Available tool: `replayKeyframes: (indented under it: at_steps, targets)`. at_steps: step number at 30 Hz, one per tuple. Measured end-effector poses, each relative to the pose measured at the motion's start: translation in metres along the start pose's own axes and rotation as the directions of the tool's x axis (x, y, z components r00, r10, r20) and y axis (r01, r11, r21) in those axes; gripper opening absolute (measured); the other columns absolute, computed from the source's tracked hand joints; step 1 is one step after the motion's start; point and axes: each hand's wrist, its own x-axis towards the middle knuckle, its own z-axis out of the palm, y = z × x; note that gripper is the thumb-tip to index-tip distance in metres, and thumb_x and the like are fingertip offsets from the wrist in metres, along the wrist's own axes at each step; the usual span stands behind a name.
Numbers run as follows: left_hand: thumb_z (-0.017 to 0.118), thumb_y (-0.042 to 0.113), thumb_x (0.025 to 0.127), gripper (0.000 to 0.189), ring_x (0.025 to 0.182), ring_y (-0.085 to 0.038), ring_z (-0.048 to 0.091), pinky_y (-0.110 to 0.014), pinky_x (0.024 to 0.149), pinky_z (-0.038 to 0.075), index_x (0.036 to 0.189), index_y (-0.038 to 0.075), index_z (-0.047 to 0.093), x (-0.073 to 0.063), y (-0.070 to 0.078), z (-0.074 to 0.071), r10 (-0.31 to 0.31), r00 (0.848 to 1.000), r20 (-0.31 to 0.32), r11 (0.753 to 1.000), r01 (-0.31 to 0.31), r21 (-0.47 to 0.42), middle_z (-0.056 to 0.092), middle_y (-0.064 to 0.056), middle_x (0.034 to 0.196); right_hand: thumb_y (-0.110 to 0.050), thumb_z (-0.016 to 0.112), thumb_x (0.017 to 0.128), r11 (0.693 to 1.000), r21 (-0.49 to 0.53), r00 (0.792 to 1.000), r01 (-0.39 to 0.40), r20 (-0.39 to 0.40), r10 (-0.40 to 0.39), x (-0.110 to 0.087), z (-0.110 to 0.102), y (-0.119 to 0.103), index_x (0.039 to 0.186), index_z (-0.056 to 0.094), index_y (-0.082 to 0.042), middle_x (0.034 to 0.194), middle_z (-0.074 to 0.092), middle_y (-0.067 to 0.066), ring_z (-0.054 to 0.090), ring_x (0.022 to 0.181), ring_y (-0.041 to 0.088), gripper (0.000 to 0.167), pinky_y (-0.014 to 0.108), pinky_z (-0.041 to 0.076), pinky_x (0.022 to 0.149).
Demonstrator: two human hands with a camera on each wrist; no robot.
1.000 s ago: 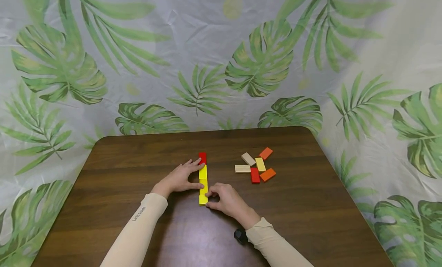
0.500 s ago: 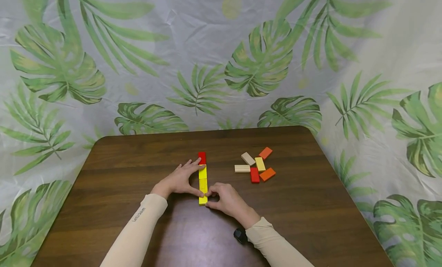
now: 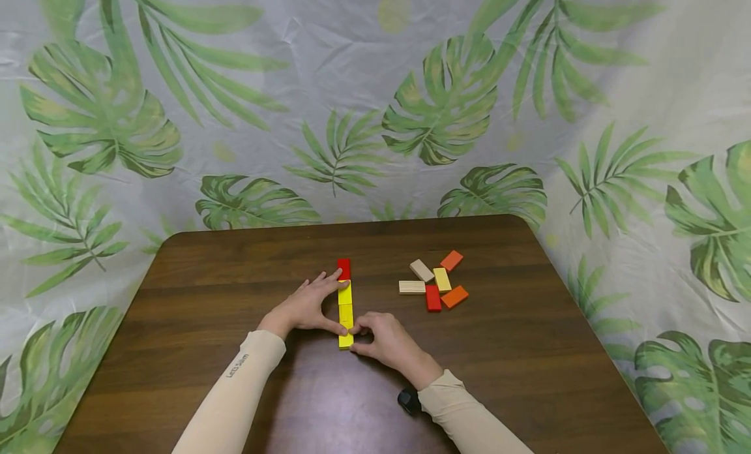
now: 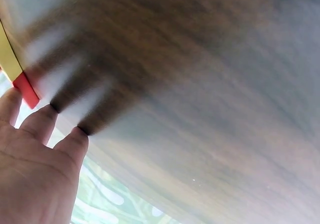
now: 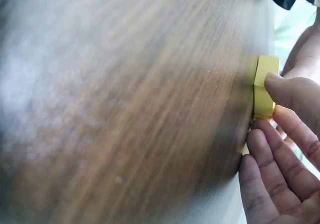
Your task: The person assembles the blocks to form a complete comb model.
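Note:
A row of flat blocks runs away from me in the head view: a red block (image 3: 343,269) at the far end, then yellow blocks (image 3: 345,293) end to end. My left hand (image 3: 306,305) lies along the row's left side with fingers spread. Its fingertips touch near the red block and its thumb touches the near yellow part. My right hand (image 3: 384,340) pinches the nearest yellow block (image 3: 345,342) with thumb and index finger. In the right wrist view, the thumb presses on this yellow block (image 5: 266,99), and the other fingers rest on the table below it.
Right of the row lie several loose blocks: two plain wooden ones (image 3: 412,287), a red one (image 3: 433,299), a pale yellow one (image 3: 442,280) and two orange ones (image 3: 454,297). The dark wooden table (image 3: 223,278) ends at a leaf-patterned curtain (image 3: 334,147).
My left thumb has slid toward me along the row, from the middle yellow part to the near yellow block. The right hand and loose blocks stay where they were.

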Motion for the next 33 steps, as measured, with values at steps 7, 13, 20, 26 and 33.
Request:
replayKeyframes:
  at_steps: [7,13,20,26,33]
  targets:
    - [0.092,0.063,0.076,0.110,0.167,-0.044,0.016,-0.072,0.132,0.014,0.165,0.019,0.044,0.000,-0.001,0.001,0.006,1.000,-0.005,1.000,-0.006,0.007,0.018,-0.006,0.182,-0.018,0.092,0.087,1.000,-0.002,1.000,0.003,-0.006,-0.003,0.000,0.001,0.001,0.104,0.081,-0.012,0.097,0.077,-0.001,0.068,0.086,0.009,0.021,0.023,0.061,0.082]
    - [0.092,0.065,0.075,0.113,0.168,-0.043,0.015,-0.071,0.132,0.013,0.166,0.020,0.043,-0.001,-0.002,0.001,0.006,1.000,-0.008,1.000,-0.006,0.016,0.017,-0.004,0.182,-0.017,0.093,0.086,1.000,-0.005,1.000,0.019,-0.014,-0.019,0.001,0.000,0.001,0.104,0.081,-0.011,0.096,0.077,0.000,0.068,0.085,0.010,0.022,0.023,0.061,0.082]
    - [0.092,0.066,0.074,0.112,0.168,-0.042,0.016,-0.071,0.132,0.014,0.166,0.021,0.044,0.000,-0.002,0.003,0.004,1.000,-0.016,1.000,-0.003,0.021,0.018,-0.003,0.182,-0.017,0.092,0.086,1.000,0.004,1.000,0.009,-0.008,-0.009,0.000,0.001,0.001,0.104,0.081,-0.012,0.097,0.077,-0.001,0.068,0.087,0.010,0.022,0.023,0.061,0.082]
    - [0.092,0.065,0.075,0.112,0.168,-0.042,0.015,-0.071,0.132,0.014,0.166,0.021,0.043,0.001,-0.003,0.003,-0.010,1.000,-0.008,1.000,0.010,0.019,0.017,-0.003,0.182,-0.019,0.090,0.089,1.000,0.003,1.000,-0.017,0.024,0.017,-0.001,-0.001,-0.001,0.109,0.081,-0.013,0.100,0.077,-0.001,0.068,0.088,0.009,0.023,0.024,0.061,0.085]
    - [0.091,0.064,0.075,0.111,0.167,-0.044,0.017,-0.072,0.132,0.014,0.166,0.022,0.044,0.001,-0.002,0.003,-0.015,1.000,-0.009,1.000,0.015,0.027,0.018,-0.004,0.182,-0.023,0.088,0.092,0.999,0.013,0.996,-0.037,0.085,0.036,-0.003,-0.013,-0.002,0.116,0.080,-0.011,0.106,0.078,0.000,0.070,0.095,0.012,0.028,0.028,0.062,0.090]
